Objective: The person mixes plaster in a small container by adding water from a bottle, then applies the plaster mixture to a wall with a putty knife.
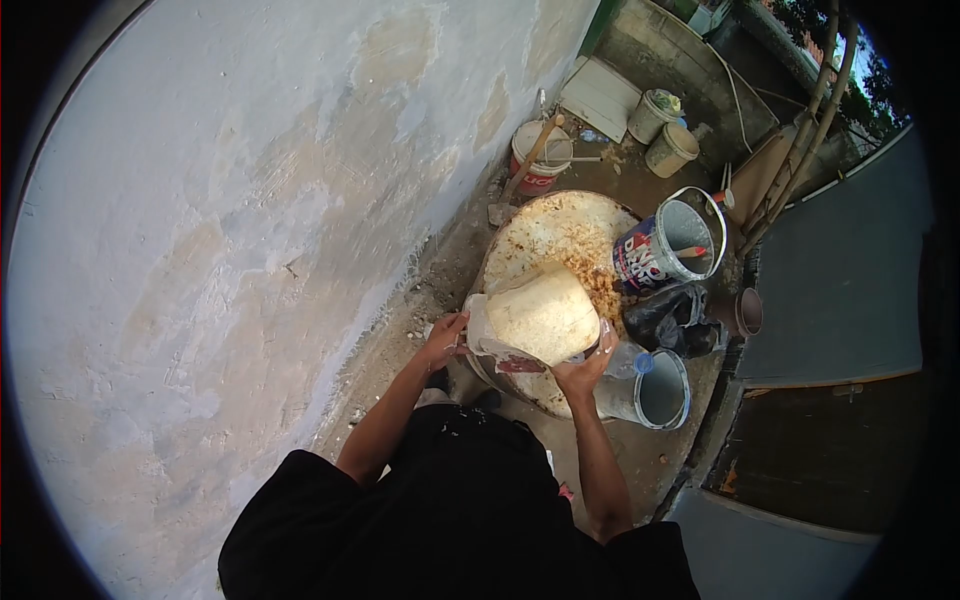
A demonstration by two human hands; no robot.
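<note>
1. Both our hands are on the sack (540,315). Our left hand (445,340) is clamped on its near edge and our right hand (585,368) is closed on the opposite corner.
2. The sack hangs between the two grips, tilted away from us over the round pan (530,225). Tan crumbly material (590,272) lies just beyond it.
3. We judge it best to hold both grips firm and tip slowly, so the load lands on the pan.
4. Watch the grey bucket (660,390) and the plastic bottle (625,358), both just beside the right hand.
</note>
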